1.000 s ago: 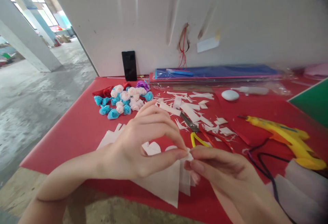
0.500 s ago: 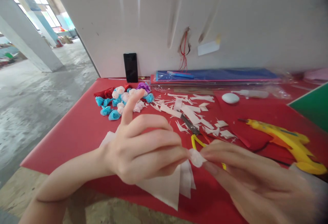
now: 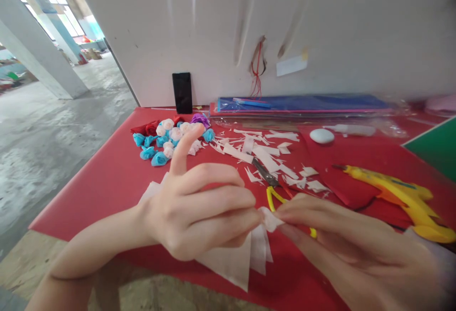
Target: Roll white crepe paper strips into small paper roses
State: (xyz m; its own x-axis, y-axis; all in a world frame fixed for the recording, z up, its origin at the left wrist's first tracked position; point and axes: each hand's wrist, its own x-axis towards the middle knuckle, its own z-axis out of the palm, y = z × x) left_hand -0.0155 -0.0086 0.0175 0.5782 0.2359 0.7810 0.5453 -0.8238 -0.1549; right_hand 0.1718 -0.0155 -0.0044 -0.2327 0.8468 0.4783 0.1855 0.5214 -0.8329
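A small white paper flower [image 3: 271, 221] is pinched between my two hands above the red table. My left hand [image 3: 206, 211], its index finger raised, grips the flower's left side with the fingers curled. From the right, the thumb and fingertips of my right hand [image 3: 342, 240] close on its other edge. Just behind the flower lie scissors [image 3: 271, 188] with yellow handles, partly hidden by my right hand. White paper sheets [image 3: 231, 263] lie under my left hand. Finished paper roses [image 3: 167, 140] in blue, white, red and purple are heaped beyond it.
White paper scraps [image 3: 267, 156] are scattered mid-table. A yellow glue gun [image 3: 399, 192] lies at the right, near a white oval object [image 3: 321, 136]. A black phone [image 3: 182, 93] leans on the back panel, beside plastic-wrapped blue sheets [image 3: 302, 103]. A green board [image 3: 434, 149] stands at far right.
The white paper flower has turned slightly between my fingers, showing a more folded edge. My left hand has shifted a little down and to the right.
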